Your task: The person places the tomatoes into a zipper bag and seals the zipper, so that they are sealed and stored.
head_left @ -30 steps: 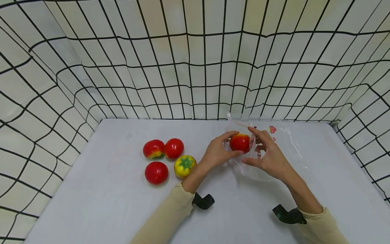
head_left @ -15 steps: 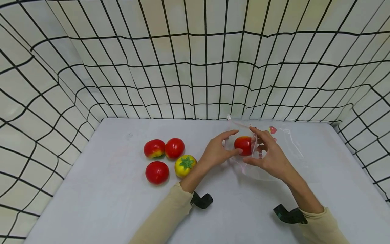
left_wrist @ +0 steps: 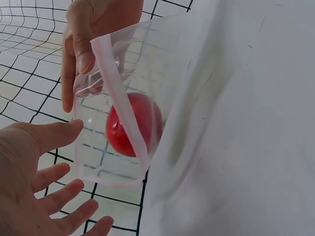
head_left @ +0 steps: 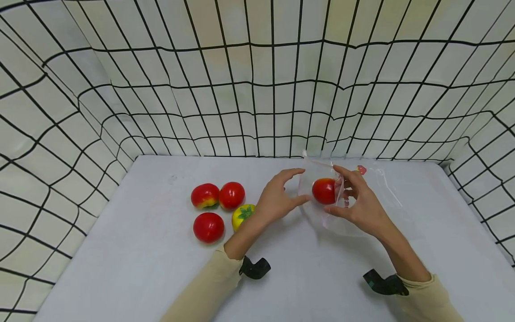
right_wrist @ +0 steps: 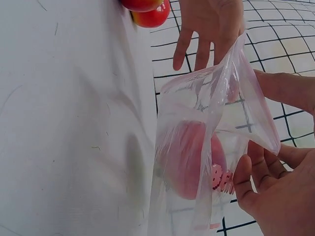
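Note:
A red tomato sits inside the mouth of a clear zip bag that lies toward the back right of the table. My left hand is just left of the bag's mouth, thumb and fingers spread, holding nothing. In the left wrist view, the tomato shows through the film behind the bag's pinkish rim. My right hand holds the bag's edge, keeping its mouth apart. The right wrist view has curled right fingers at the film, partly overlapping red print.
Left of my left arm lie three red tomatoes and a yellow tomato with a green star-shaped top, partly hidden by the wrist. Black wire grid fences the white table at the back and sides.
My left hand has let go of the tomato and drawn back to the left. The tomato has shifted right, deeper into the bag. My right hand has barely moved.

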Demonstrator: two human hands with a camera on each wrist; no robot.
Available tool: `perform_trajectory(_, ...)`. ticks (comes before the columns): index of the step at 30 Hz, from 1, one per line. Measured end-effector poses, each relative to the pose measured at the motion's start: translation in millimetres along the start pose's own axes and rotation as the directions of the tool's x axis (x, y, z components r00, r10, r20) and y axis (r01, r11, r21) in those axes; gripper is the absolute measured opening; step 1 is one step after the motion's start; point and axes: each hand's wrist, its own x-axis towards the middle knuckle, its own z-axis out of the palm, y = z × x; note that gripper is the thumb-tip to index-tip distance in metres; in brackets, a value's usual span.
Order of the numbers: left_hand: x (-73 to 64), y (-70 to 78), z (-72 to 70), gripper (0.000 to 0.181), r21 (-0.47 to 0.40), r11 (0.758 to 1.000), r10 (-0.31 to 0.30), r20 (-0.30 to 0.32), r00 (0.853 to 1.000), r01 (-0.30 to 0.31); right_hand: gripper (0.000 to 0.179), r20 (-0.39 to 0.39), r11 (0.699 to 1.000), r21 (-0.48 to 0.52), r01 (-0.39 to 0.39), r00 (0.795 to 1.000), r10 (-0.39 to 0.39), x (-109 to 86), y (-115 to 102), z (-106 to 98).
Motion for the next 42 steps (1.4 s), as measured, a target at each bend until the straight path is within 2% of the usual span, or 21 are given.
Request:
perform_trajectory(8,-6.6,-3.5,-13.0,0.063,-0.024,1.000,-0.016,-0.022,1.000,0.015,0.102,-0.001,1.000,0.011,-0.006,1.000,0.006,1.1,0,-1)
perform_trajectory(13,-12.8,-7.8,-18.4,0.060,-0.067,0.997,-0.036,-0.014,0.999,0.035,0.103,-0.002,1.000,0.001,-0.009,1.000,0.009,-0.9,-1,-1)
perform_trajectory(18,-21.6,-11.0,-27.5,0.059,-0.087,0.996,-0.031,0.005,1.000,0.031,0.104,0.002,1.000,-0.003,-0.013,1.000,0.013,-1.6,-1,0)
perform_trajectory(25,-29.3,-18.7,-40.0,0.055,-0.079,0.996,-0.042,0.023,0.999,0.044,0.103,0.004,1.000,0.010,-0.010,1.000,0.010,-1.1,0,0)
perform_trajectory(30,-31.0,-22.6,-46.4,0.048,-0.070,0.997,-0.027,0.033,0.999,0.030,0.103,0.012,1.000,0.007,-0.016,1.000,0.016,-1.6,0,0)
perform_trajectory(42,-37.9,-29.6,-63.6,0.041,0.017,1.000,-0.026,0.089,0.996,0.024,0.101,0.007,1.000,0.002,-0.010,1.000,0.010,-1.2,1,0)
